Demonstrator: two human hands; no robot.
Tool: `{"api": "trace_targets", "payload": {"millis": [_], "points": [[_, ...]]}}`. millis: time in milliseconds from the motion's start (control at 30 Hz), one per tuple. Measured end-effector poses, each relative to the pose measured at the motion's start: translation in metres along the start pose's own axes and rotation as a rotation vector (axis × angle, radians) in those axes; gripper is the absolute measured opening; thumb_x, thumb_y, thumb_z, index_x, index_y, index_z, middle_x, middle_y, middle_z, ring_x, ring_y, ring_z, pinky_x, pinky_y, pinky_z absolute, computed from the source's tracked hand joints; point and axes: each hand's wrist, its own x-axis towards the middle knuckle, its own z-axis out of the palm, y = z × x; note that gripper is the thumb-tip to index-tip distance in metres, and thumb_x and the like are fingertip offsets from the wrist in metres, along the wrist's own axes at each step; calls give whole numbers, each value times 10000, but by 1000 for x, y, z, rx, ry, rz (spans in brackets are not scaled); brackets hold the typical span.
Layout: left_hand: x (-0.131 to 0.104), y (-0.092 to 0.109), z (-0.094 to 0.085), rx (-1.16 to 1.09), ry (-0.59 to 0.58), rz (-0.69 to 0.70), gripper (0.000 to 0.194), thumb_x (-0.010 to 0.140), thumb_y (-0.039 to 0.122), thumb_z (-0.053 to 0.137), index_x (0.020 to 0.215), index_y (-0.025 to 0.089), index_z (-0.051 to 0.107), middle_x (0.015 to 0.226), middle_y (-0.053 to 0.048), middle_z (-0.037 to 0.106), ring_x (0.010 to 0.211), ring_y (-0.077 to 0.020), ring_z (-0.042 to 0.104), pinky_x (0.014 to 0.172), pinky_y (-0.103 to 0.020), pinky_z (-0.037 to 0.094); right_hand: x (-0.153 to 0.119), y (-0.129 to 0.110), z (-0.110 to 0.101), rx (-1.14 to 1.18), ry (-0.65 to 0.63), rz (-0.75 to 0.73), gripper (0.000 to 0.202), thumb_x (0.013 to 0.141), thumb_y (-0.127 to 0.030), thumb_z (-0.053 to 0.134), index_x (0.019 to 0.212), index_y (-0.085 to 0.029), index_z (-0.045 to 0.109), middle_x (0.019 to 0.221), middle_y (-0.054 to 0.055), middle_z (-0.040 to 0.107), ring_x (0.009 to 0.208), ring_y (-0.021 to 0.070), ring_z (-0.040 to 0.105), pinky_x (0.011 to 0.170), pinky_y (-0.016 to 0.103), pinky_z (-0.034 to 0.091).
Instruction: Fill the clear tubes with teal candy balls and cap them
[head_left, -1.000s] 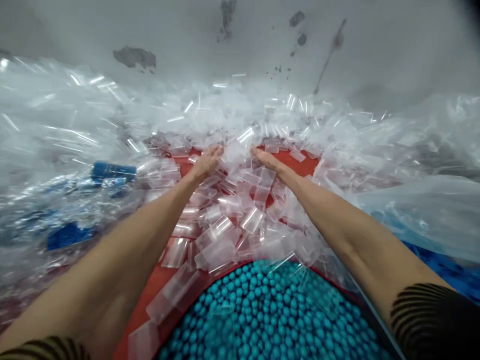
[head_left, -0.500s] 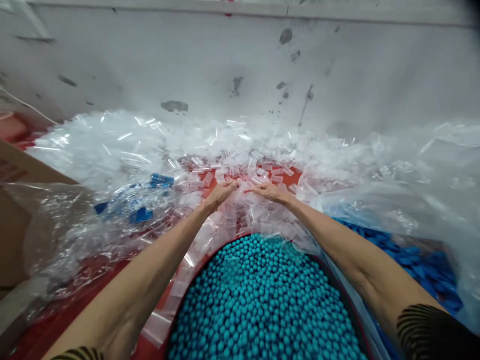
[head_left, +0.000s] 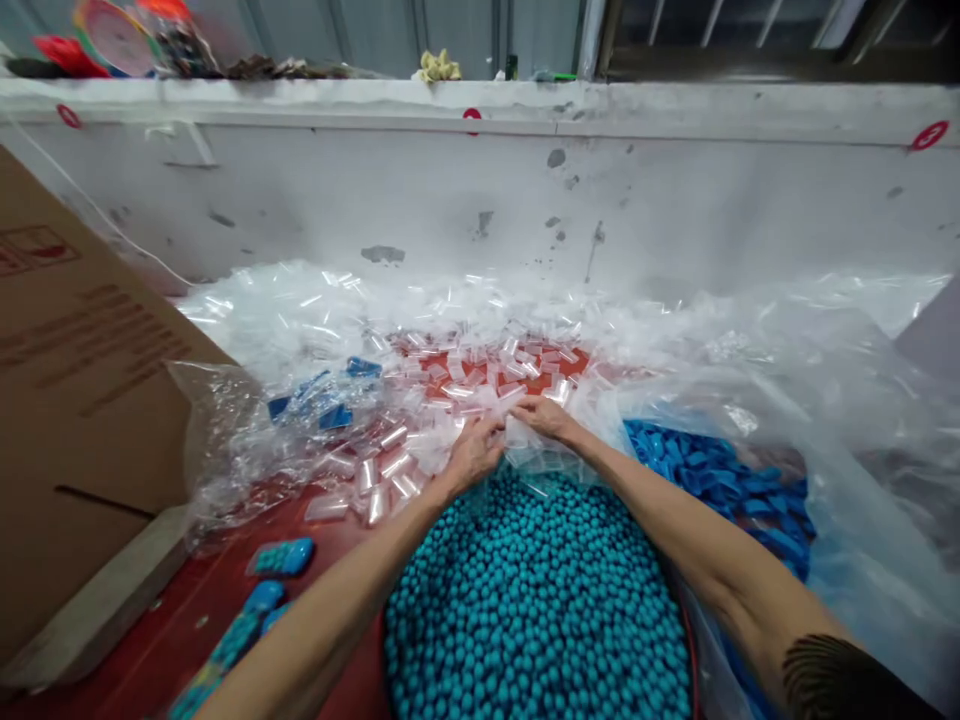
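Note:
My left hand [head_left: 478,450] is closed at the far rim of a round tub full of teal balls [head_left: 540,600]. My right hand [head_left: 541,416] is beside it, a little farther away, its fingers pinched together. Between the fingertips of both hands is a thin clear plastic piece [head_left: 506,402], its outline hard to make out. Many clear plastic sleeves [head_left: 465,372] lie loose on the red surface just beyond the hands. More sleeves [head_left: 367,475] lie left of my left hand.
Blue pieces [head_left: 720,485] lie in a plastic bag at the right. Filled blue-capped packets [head_left: 281,557] lie at the lower left, near a cardboard box [head_left: 90,400]. A white wall [head_left: 300,190] with a ledge stands behind.
The view has tilted up, showing more wall and ledge. My left hand has come nearer to the tub's far rim. My right hand has stayed close beside it.

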Motion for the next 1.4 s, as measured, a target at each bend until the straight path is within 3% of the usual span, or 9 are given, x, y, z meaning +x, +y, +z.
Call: {"api": "trace_targets", "payload": {"millis": [200,367,467,567,800,900,1000,1200,1400], "points": [[-39,6,-4,141,-21,53,230,711,215,518,933,210,578,938,-47,572,958,-210,455,892,-371,338,-53,-38,-12,-126,129,-46,252,827,-258,407,936,-164,614,933,63,622,889,163,532,824,269,356],[-65,18,0,306,-56,54,293,748,225,485,1037,233,536,1004,-50,561,977,-205,450,847,-347,359,-110,-61,3,-550,-26,80,293,813,-221,417,1082,-171,522,1062,101,551,945,206,512,801,299,369],[-74,32,5,339,-66,75,271,761,216,460,1015,244,551,1003,-49,569,1007,-214,440,852,-355,355,-116,-67,13,-596,-66,198,391,800,-176,406,1191,-182,417,1163,119,476,952,218,520,760,307,392],[-80,43,9,266,-61,75,297,752,221,471,1041,245,542,1035,-49,575,1049,-218,440,887,-354,339,-105,-69,12,-598,-100,278,358,786,-205,432,1143,-194,460,1118,113,498,926,227,542,737,316,403],[-94,50,12,66,-26,-52,328,773,241,427,1089,209,509,983,-49,627,902,-182,570,814,-300,410,-95,-65,9,-454,-126,290,264,665,-338,587,871,-175,619,932,87,604,875,256,564,706,326,411],[-104,52,13,23,136,-84,396,775,272,425,1149,147,459,1122,-108,552,1020,-199,510,891,-331,368,-115,-70,16,-347,-55,249,239,750,-290,487,904,-144,596,951,111,597,897,242,547,745,336,391],[-110,63,11,-104,305,-148,438,738,336,478,1122,125,490,1046,-124,582,986,-226,518,885,-364,364,-143,-80,24,-184,-37,160,233,808,-281,411,924,-150,566,916,68,605,843,177,543,736,277,391],[-112,91,16,-784,221,-261,194,635,324,565,723,156,604,657,3,596,649,-141,538,634,-240,405,-186,-93,42,203,-126,96,287,848,-313,311,888,-130,530,697,0,569,537,90,467,495,194,359],[-131,93,27,-957,264,-424,253,614,383,574,628,135,528,557,28,524,539,-96,478,538,-204,368,-207,-103,50,270,44,198,171,755,-314,466,726,-150,506,662,5,527,592,108,447,566,224,344]]}}
